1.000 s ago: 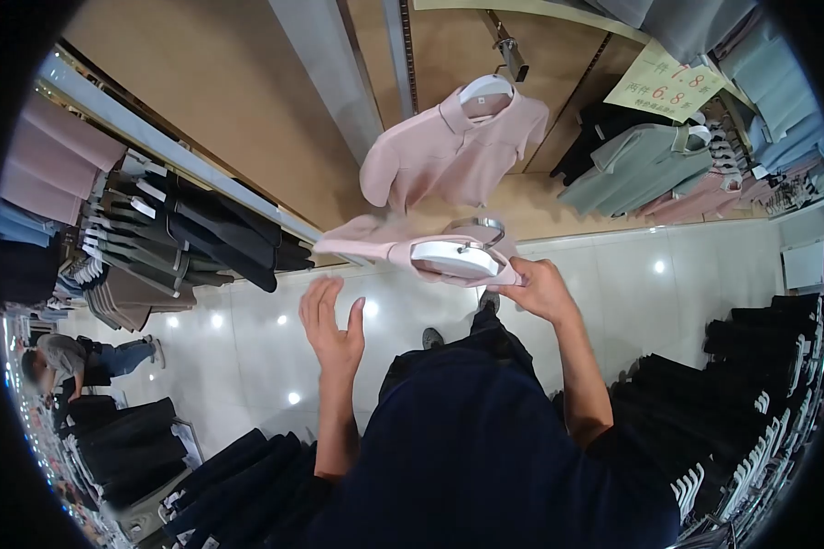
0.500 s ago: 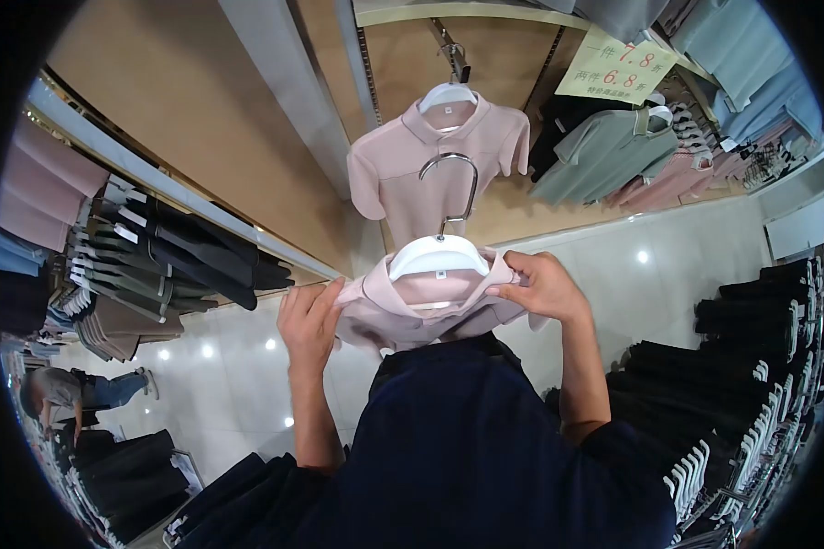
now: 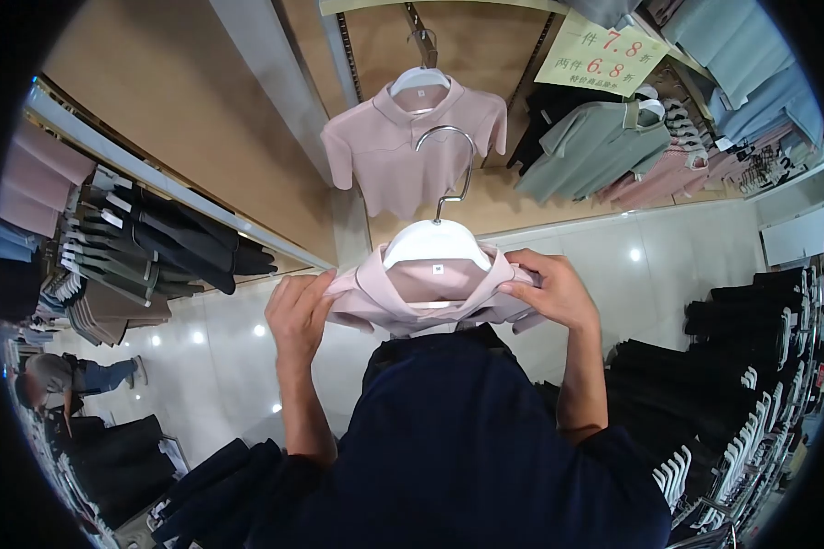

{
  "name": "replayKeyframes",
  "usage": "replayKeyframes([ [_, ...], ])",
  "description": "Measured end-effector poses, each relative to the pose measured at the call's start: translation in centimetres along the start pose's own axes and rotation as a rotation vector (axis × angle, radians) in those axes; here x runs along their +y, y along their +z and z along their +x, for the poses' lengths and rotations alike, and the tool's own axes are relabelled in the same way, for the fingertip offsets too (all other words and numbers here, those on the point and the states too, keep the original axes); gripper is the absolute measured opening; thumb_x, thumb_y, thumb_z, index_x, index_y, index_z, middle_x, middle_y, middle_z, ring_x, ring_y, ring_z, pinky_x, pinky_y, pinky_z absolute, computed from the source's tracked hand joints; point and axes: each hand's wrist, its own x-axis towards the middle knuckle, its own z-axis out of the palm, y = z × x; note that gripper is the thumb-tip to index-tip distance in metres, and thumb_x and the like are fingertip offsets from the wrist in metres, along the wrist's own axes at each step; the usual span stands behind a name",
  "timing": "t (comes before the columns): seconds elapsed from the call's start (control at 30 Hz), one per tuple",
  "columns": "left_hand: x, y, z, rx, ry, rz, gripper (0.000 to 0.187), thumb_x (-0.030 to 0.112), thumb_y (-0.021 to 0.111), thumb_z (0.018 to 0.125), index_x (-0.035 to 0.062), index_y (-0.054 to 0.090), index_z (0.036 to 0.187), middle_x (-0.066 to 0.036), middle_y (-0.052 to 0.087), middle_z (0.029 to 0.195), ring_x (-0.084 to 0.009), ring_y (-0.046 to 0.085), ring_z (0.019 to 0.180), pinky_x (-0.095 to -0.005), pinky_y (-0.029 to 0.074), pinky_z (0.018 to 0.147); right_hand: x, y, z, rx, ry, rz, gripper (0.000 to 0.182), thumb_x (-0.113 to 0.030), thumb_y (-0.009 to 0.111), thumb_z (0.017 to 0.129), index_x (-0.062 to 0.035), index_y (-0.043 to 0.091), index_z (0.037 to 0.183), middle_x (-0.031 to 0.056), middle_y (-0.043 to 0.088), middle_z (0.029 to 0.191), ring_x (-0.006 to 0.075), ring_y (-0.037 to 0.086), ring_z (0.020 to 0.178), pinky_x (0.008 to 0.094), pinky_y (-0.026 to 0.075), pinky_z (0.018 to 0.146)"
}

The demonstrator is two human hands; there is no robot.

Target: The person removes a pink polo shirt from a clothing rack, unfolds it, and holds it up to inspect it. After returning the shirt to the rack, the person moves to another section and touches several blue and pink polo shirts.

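Note:
A pink polo shirt (image 3: 366, 297) is held up in front of my chest on a white hanger (image 3: 437, 243), whose metal hook points up and hangs free. My left hand (image 3: 298, 313) pinches the shirt at its left shoulder. On the other side my right hand (image 3: 557, 288) grips the right shoulder, thumb toward the collar. A small white label shows inside the neck. Beyond it, a second pink polo shirt (image 3: 412, 137) hangs on a white hanger from a rod on the wall panel. The lower part of the held shirt is hidden from my view.
Dark and green garments (image 3: 156, 238) hang on a rack at left. Green and pink shirts (image 3: 595, 137) hang at back right, below a yellow price sign (image 3: 604, 55). Racks of black trousers (image 3: 668, 375) stand at right. A person (image 3: 64, 380) bends over clothing at far left.
The collar of the shirt in my hands has opened slightly and its shoulders are spread a little wider. My hands have moved slightly apart. The view has shifted, moving the background left and upward.

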Motion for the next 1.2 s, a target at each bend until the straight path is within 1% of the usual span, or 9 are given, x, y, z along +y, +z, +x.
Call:
replayKeyframes([
  [0.1, 0.7, 0.4, 0.0, 0.008, 0.002, -0.002, 0.033, -0.003, 0.074, 0.069, -0.0001, 0.072, 0.102, -0.013, 0.068, 0.087, -0.0310, 0.062, 0.077, -0.0385, 0.050, 0.070, 0.5, -0.2, -0.5, 0.046, -0.054, 0.045, 0.038, -0.026, 0.082, 0.080, -0.0019, 0.070, 0.107, 0.0133, 0.069, 0.077, 0.0232, 0.063, 0.060, 0.0335, 0.050, 0.061],
  [0.3, 2.3, 0.8, -0.2, -0.002, -0.031, 0.013, 0.034, -0.004, 0.074, 0.070, 0.0002, 0.072, 0.103, -0.013, 0.068, 0.086, -0.0304, 0.063, 0.079, -0.0381, 0.051, 0.071, 1.6, -1.6, -1.4, -0.053, 0.021, 0.003, 0.040, -0.025, 0.082, 0.081, -0.0016, 0.069, 0.111, 0.0117, 0.068, 0.073, 0.0200, 0.061, 0.053, 0.0325, 0.047, 0.053],
  [0.4, 3.0, 0.6, -0.5, -0.019, -0.058, 0.022, 0.034, -0.003, 0.075, 0.070, 0.0011, 0.073, 0.103, -0.013, 0.068, 0.087, -0.0299, 0.063, 0.079, -0.0378, 0.051, 0.071, 1.1, -1.5, -1.5, -0.015, 0.012, 0.098, 0.038, -0.024, 0.082, 0.082, -0.0015, 0.069, 0.111, 0.0099, 0.066, 0.068, 0.0173, 0.058, 0.047, 0.0313, 0.044, 0.048],
  [0.6, 3.7, 0.8, -1.0, -0.005, -0.046, 0.025, 0.034, -0.001, 0.077, 0.070, 0.0024, 0.073, 0.103, -0.012, 0.068, 0.087, -0.0296, 0.063, 0.079, -0.0374, 0.051, 0.071, 1.3, -1.6, -2.2, 0.003, 0.108, 0.135, 0.032, -0.023, 0.082, 0.083, -0.0008, 0.068, 0.101, 0.0087, 0.064, 0.062, 0.0141, 0.057, 0.044, 0.0308, 0.045, 0.045],
  [0.7, 4.1, 0.6, -1.2, -0.009, -0.052, 0.033, 0.033, 0.001, 0.077, 0.071, 0.0024, 0.073, 0.103, -0.012, 0.069, 0.088, -0.0296, 0.063, 0.079, -0.0375, 0.051, 0.071, 1.1, -2.0, -2.6, -0.077, 0.170, 0.090, 0.029, -0.021, 0.081, 0.083, -0.0006, 0.068, 0.099, 0.0073, 0.065, 0.064, 0.0143, 0.058, 0.045, 0.0304, 0.046, 0.045],
  [0.9, 4.3, 0.5, -1.4, -0.011, -0.037, 0.048, 0.031, 0.004, 0.078, 0.072, 0.0023, 0.073, 0.103, -0.012, 0.069, 0.088, -0.0293, 0.063, 0.079, -0.0374, 0.050, 0.071, 2.3, -1.6, -3.2, -0.011, -0.020, 0.162, 0.031, -0.019, 0.080, 0.084, -0.0012, 0.069, 0.107, 0.0076, 0.068, 0.071, 0.0110, 0.060, 0.055, 0.0282, 0.048, 0.051],
  [1.0, 4.5, 0.4, -1.4, -0.008, -0.026, 0.056, 0.031, 0.004, 0.078, 0.072, 0.0023, 0.073, 0.102, -0.012, 0.069, 0.087, -0.0291, 0.063, 0.079, -0.0373, 0.050, 0.071, 2.2, -1.5, -3.4, -0.004, -0.052, 0.180, 0.036, -0.018, 0.080, 0.084, -0.0022, 0.068, 0.114, 0.0091, 0.068, 0.075, 0.0099, 0.058, 0.059, 0.0274, 0.048, 0.055],
  [1.1, 4.6, 0.4, -1.5, 0.000, -0.021, 0.050, 0.031, 0.003, 0.078, 0.072, 0.0023, 0.073, 0.102, -0.011, 0.068, 0.086, -0.0289, 0.063, 0.078, -0.0373, 0.050, 0.070, 1.6, -1.9, -3.6, -0.042, 0.051, 0.156, 0.043, -0.017, 0.081, 0.084, -0.0032, 0.065, 0.121, 0.0096, 0.068, 0.075, 0.0115, 0.056, 0.061, 0.0283, 0.048, 0.057],
  [1.2, 4.5, 0.6, -1.7, 0.023, -0.016, 0.055, 0.035, 0.004, 0.078, 0.069, 0.0058, 0.074, 0.104, -0.007, 0.067, 0.084, -0.0257, 0.062, 0.076, -0.0367, 0.049, 0.068, 1.3, -1.8, -3.5, -0.019, -0.016, 0.161, 0.054, -0.018, 0.081, 0.083, -0.0062, 0.061, 0.131, 0.0090, 0.068, 0.074, 0.0121, 0.054, 0.061, 0.0287, 0.047, 0.060],
])
